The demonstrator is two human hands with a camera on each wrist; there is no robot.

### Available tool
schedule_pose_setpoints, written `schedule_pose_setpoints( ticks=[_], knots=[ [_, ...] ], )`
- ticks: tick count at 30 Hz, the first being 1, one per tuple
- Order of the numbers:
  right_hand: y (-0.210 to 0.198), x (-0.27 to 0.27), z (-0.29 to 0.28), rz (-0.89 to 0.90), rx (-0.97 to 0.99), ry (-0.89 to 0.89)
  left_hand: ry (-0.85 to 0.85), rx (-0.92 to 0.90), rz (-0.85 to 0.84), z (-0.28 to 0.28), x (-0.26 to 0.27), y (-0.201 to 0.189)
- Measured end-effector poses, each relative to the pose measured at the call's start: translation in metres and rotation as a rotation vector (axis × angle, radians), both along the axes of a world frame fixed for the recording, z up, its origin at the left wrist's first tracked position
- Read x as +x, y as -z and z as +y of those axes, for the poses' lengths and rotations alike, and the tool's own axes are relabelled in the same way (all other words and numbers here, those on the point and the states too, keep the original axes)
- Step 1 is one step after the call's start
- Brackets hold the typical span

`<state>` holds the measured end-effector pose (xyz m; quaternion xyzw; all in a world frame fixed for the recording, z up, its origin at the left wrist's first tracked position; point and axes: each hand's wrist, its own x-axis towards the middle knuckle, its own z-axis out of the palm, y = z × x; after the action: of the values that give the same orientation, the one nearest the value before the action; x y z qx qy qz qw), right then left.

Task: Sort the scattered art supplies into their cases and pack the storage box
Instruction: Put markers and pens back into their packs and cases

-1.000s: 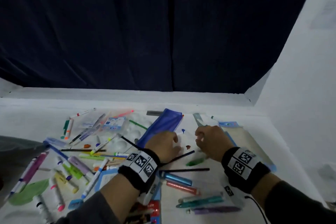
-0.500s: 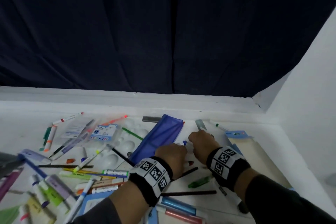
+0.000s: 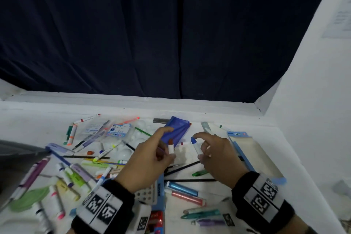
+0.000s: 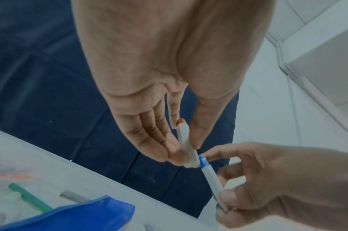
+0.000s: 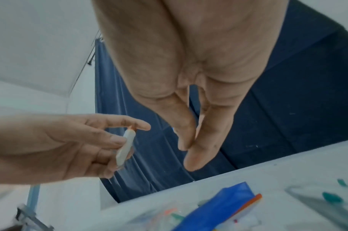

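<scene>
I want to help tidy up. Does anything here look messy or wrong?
Yes: pens and markers lie scattered across the white table, crossing one another. The blue pouch lies crumpled. The left hand holds an orange-capped marker, the right hand a blue-capped marker.

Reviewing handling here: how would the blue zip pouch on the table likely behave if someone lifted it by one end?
The blue pouch looks like thin, creased fabric, so it would probably flop and sag. It lies nearly flat, so it is likely light. It seems unlikely to roll.

Matt white plastic marker (image 3: pixel 171 148), glossy blue plastic pouch (image 3: pixel 175 131), dark matt cloth curtain (image 3: pixel 133 34).
</scene>
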<state>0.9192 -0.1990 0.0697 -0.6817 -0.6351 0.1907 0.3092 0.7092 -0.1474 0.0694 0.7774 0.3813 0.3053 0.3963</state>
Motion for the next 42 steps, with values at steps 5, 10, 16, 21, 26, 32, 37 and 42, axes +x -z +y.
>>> schedule_pose_setpoints(
  ticks=[5, 10, 16, 21, 26, 32, 37, 42],
  knots=[
    [0.0, -0.032, -0.07, 0.355, -0.016, -0.085, -0.058, -0.082, -0.168, -0.071, -0.032, 0.0],
    [0.029, -0.061, -0.111, 0.606, -0.142, -0.089, -0.171, -0.187, -0.178, -0.129, -0.072, 0.033],
    [0.045, -0.088, -0.136, 0.706, -0.255, -0.175, -0.262, -0.214, -0.155, -0.171, -0.124, 0.067],
    [0.051, -0.116, -0.138, 0.78, -0.29, -0.121, -0.272, -0.254, -0.15, -0.18, -0.158, 0.074],
    [0.062, -0.14, -0.137, 0.5, -0.269, -0.207, -0.226, -0.298, -0.085, -0.174, -0.173, 0.082],
    [0.077, -0.17, -0.128, 0.404, -0.345, -0.255, -0.137, -0.225, 0.072, -0.161, -0.169, 0.083],
    [0.085, -0.18, -0.124, 0.317, -0.349, -0.275, -0.086, -0.047, 0.25, -0.15, -0.167, 0.086],
    [0.091, -0.183, -0.119, 0.261, -0.261, -0.269, -0.043, 0.068, 0.478, -0.145, -0.164, 0.085]
  ],
)
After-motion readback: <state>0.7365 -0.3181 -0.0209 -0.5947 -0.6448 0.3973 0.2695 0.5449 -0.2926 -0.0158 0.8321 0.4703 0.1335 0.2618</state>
